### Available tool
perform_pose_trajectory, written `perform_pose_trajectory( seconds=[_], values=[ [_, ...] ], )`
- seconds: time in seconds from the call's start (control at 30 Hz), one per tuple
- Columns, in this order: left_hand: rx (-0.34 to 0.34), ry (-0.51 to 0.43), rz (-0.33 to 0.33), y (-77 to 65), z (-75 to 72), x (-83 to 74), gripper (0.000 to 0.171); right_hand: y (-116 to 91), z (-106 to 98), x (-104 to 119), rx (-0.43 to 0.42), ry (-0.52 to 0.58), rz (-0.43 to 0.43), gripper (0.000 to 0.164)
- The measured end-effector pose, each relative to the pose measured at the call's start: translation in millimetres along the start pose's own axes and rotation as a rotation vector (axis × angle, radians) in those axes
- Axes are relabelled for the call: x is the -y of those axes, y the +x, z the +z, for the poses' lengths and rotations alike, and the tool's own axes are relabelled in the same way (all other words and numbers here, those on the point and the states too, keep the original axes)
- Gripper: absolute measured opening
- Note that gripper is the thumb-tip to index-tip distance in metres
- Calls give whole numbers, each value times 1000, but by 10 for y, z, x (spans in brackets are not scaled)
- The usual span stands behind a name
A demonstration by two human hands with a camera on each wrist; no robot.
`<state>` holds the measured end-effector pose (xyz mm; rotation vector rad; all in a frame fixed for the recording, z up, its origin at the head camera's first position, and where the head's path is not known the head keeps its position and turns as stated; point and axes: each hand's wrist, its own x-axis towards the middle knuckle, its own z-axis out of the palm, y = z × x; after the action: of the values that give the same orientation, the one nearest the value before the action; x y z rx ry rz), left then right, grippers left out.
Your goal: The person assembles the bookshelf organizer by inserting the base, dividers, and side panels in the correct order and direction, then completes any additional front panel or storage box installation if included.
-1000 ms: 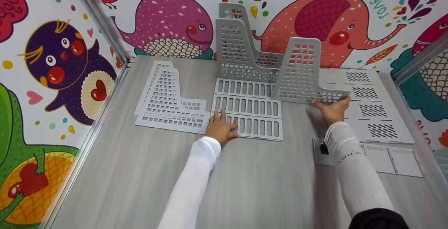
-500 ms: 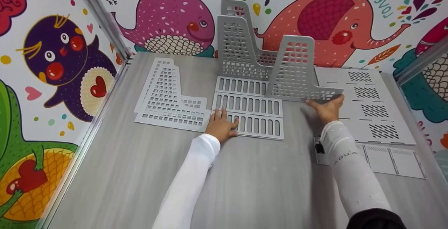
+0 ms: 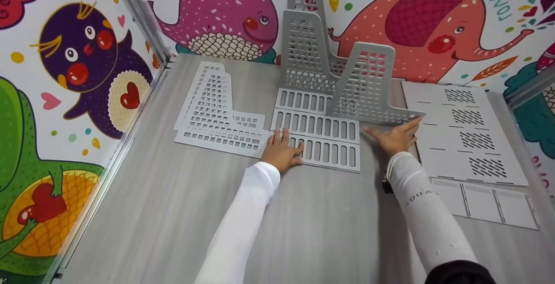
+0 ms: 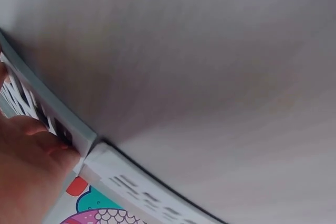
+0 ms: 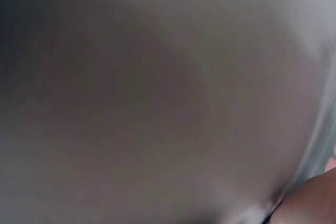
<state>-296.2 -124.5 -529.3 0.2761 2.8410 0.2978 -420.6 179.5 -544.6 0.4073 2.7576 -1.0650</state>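
My left hand rests with extended fingers on the left part of the flat grey slotted panels. In the left wrist view, fingertips lie on a panel's edge. With fingers spread, my right hand touches the low right corner of an upright grey perforated magazine-holder side panel, whose lower left end stands over the slotted panels. Behind it to the left stand two more upright perforated panels, one in front of the other. The right wrist view is blurred.
Flat L-shaped perforated panels overlap left of the slotted ones. At right lie a large white panel with slit patterns and a narrow divided panel. Cartoon-printed walls border the grey table.
My right hand and the upright panel it touches have shifted left, further over the slotted panels. The right fingers have spread. My left hand keeps its place; the head view has tilted slightly.
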Motion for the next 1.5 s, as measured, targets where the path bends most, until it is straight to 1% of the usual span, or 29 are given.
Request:
perform_pose_trajectory(
  seconds=[0.17, 0.3, 0.5, 0.67, 0.87, 1.13, 1.3, 1.5],
  values=[
    [-7, 6, -2, 16, 0, -2, 59, 3, 122, 107, 36, -85, -39, 161],
    [-22, 11, -7, 28, -1, 10, 59, 37, 124, 183, 41, -140, -36, 163],
    [-24, 1, -14, 69, -62, 1, 59, 60, 52, 289, 45, -150, -29, 159],
    [-37, -14, -16, 63, -77, 0, 59, 51, 33, 324, 57, -139, -28, 157],
    [-43, -15, -14, 59, -61, 28, 59, 39, 68, 309, 36, -108, -47, 157],
    [-15, -3, -3, 39, 0, 30, 59, 39, 140, 194, 90, -110, 5, 160],
    [-18, -4, -4, 38, 12, 19, 59, 29, 141, 163, 88, -121, -4, 160],
    [-15, 18, 1, 33, 37, 18, 60, 25, 168, 133, 71, -102, 9, 159]
  ],
)
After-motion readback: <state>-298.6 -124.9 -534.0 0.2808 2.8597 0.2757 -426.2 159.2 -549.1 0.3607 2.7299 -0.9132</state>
